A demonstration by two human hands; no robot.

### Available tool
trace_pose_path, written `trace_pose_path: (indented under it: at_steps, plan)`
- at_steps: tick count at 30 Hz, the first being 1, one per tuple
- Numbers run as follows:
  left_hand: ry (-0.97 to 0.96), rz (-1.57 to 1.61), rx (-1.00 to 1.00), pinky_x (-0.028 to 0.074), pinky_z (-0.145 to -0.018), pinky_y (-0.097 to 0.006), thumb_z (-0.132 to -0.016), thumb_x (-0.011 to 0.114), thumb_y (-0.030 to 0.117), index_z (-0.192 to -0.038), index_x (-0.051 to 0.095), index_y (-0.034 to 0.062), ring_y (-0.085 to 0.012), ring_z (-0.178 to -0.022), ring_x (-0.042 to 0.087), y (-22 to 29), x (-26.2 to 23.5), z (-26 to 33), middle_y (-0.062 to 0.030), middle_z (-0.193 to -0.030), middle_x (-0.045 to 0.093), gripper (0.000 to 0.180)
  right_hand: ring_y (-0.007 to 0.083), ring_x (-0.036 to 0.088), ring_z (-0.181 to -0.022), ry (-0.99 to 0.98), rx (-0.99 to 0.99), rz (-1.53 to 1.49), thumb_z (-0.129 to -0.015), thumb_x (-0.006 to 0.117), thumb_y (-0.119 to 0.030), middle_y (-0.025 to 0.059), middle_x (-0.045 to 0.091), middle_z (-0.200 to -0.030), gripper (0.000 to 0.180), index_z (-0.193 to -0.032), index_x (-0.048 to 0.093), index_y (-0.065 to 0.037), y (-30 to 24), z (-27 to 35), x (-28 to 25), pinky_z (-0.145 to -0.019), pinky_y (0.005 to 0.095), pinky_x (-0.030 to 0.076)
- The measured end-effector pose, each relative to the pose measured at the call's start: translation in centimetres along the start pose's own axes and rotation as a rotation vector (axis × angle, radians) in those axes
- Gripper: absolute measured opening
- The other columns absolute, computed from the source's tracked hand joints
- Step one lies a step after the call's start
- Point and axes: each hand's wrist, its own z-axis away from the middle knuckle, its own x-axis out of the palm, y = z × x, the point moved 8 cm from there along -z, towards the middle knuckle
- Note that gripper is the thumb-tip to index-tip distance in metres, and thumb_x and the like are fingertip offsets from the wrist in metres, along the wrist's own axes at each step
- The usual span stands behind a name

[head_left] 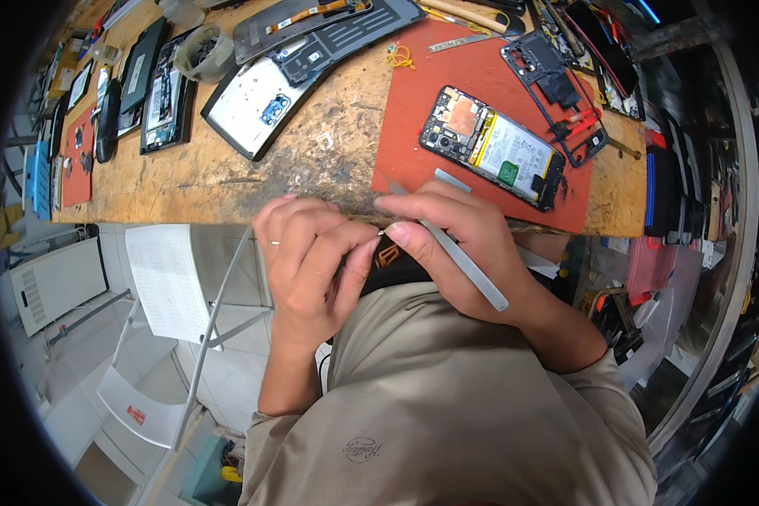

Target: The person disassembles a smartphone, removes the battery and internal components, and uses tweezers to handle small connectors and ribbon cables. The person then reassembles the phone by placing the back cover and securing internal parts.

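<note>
My right hand (468, 244) is closed around a slim, flat grey metal tool (472, 270) with a rounded end. Its narrow tip pokes out past my fingers at the bench edge. Thumb and forefinger of my left hand (308, 257) are pinched together, right beside my right thumb. A tiny pale piece (381, 234) shows between the fingertips of both hands; its kind is too small to make out. Just beyond my right hand lies an opened phone (493, 148), its battery and circuit board bare, on a red mat (405, 126).
A phone frame (557, 93) with red-handled pliers (575, 125) lies on the mat's right side. Phone back covers (249, 105) and a cup of small parts (204, 55) stand on the wooden bench (337, 126). A white chair (164, 278) is at left below the bench.
</note>
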Motion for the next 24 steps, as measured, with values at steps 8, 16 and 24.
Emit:
trace_pose_path:
  at_steps: [8, 16, 24]
  plan:
    - [0.058, 0.115, -0.098, 0.043, -0.105, -0.052, -0.083, 0.081, 0.011, -0.091, 0.071, 0.0052, -0.0286, -0.089, 0.064, -0.8, -0.4, 0.4, -0.0085, -0.090, 0.064, 0.014, 0.0259, 0.065, -0.082, 0.496, -0.167, 0.633, -0.094, 0.074, 0.004, 0.0133, 0.066, -0.095, 0.031, -0.125, 0.073, 0.004, 0.1, 3.5, -12.4, -0.073, 0.0357, 0.052]
    - [0.041, 0.219, -0.087, 0.045, -0.101, -0.048, -0.082, 0.082, 0.008, -0.092, 0.071, 0.0039, -0.0287, -0.087, 0.064, -0.4, 1.9, -0.9, -0.0084, -0.089, 0.066, 0.015, 0.0385, 0.066, -0.091, 0.606, 0.108, 1.087, -0.098, 0.067, 0.004, 0.0190, 0.065, -0.102, 0.034, -0.131, 0.071, -0.001, 5.2, 8.1, -22.1, -0.084, 0.0433, 0.054]
    - [0.006, 0.242, -0.117, 0.045, -0.092, -0.044, -0.084, 0.085, 0.006, -0.094, 0.073, 0.0031, -0.0281, -0.086, 0.064, 0.8, 3.2, -1.8, -0.0083, -0.089, 0.069, 0.015, 0.0343, 0.068, -0.097, 0.725, 0.068, 1.116, -0.098, 0.064, 0.009, 0.0161, 0.067, -0.105, 0.033, -0.128, 0.072, -0.001, 4.8, 8.7, -22.0, -0.089, 0.0417, 0.054]
